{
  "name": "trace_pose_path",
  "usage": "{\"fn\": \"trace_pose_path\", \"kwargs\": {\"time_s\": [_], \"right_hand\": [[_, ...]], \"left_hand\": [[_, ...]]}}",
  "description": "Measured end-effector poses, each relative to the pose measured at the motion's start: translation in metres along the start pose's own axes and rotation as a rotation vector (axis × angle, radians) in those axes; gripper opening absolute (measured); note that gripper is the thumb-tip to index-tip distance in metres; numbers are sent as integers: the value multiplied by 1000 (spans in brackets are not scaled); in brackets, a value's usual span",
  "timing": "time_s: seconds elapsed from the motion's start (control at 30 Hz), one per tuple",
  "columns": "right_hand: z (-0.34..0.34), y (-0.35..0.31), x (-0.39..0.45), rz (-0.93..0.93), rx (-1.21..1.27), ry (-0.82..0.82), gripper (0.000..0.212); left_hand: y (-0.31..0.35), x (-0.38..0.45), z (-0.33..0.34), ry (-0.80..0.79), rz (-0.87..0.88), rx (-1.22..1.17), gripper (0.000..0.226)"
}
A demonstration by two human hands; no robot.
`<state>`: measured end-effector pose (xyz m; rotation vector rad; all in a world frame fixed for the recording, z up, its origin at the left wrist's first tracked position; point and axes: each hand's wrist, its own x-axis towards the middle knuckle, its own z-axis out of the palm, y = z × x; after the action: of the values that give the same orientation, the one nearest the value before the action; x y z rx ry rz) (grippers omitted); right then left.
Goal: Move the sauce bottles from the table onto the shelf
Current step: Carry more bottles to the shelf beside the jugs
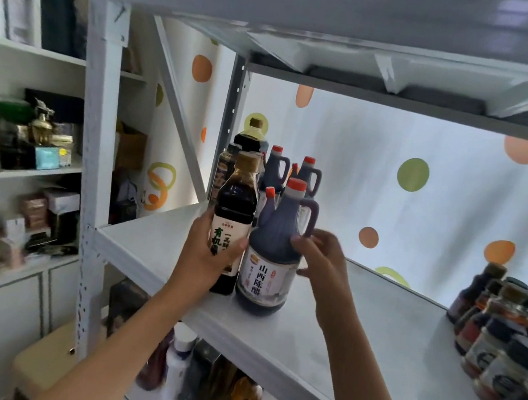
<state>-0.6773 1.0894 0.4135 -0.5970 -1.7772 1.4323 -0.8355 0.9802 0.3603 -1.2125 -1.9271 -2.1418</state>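
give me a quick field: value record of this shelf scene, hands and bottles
left hand: grips brown-capped sauce bottle, standing on the shelf
right hand: at the handle of the red-capped vinegar jug; grip unclear
behind them: more dark bottles
shelf right end: cluster of smaller bottles
backdrop: white sheet with coloured dots

Glossy dark plastic bottles (272, 244) (paper-labelled) stand on a smooth, matt white shelf (356, 329).
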Motion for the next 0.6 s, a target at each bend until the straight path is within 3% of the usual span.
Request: {"fn": "trace_pose_path", "kwargs": {"time_s": [0.03,0.1,0.23,0.47,0.6], "right_hand": [[-2,7,-6,7,-55,-43,49],[-2,20,-16,-29,-173,-90,67],[13,30,-20,-106,-351,-59,95],[19,28,13,-86,-469,-15,97],[28,31,38,-65,-506,28,90]], "left_hand": [[-4,-4,-3,5,7,52,56],[-9,-8,-7,18,4,125,66],[-9,-4,-12,15,-16,257,67],[-12,9,-9,31,-1,297,52],[-17,27,-5,23,-7,347,54]]}}
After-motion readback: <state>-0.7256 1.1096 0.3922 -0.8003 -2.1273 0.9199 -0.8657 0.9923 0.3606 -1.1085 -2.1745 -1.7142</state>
